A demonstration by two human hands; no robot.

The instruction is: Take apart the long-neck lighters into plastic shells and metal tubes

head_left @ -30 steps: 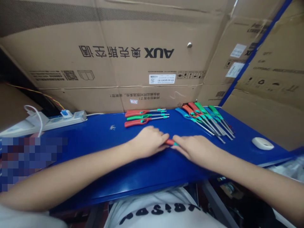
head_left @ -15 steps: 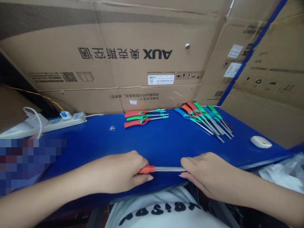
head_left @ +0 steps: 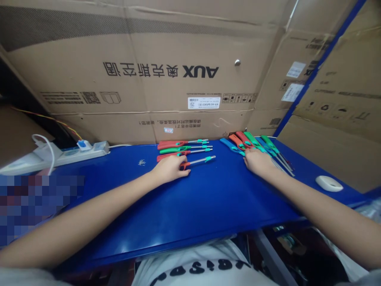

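Observation:
My left hand (head_left: 170,170) is closed around the handle of an orange long-nosed lighter (head_left: 199,161), near the tabletop. Its metal tube points right, with a small turquoise piece near the tip; most of the handle is covered by my fingers. Just behind it lies a row of lighters: a red one (head_left: 171,145), a green one (head_left: 178,149) and another red one partly covered by my hand. On the right, my right hand (head_left: 259,162) is bent over a fanned pile of lighters, its fingers curled at an orange lighter (head_left: 236,140) beside a blue one (head_left: 229,145). The fingertips are partly hidden.
A cardboard wall (head_left: 143,99) stands along the back of the blue table (head_left: 178,214). A white power strip (head_left: 89,151) with plugs and cords lies at the left. A white oval object (head_left: 329,183) sits near the right edge.
Both hands have moved away from the front edge. My left hand carried the orange lighter forward to the row; my right hand let go of its tube and moved to the pile.

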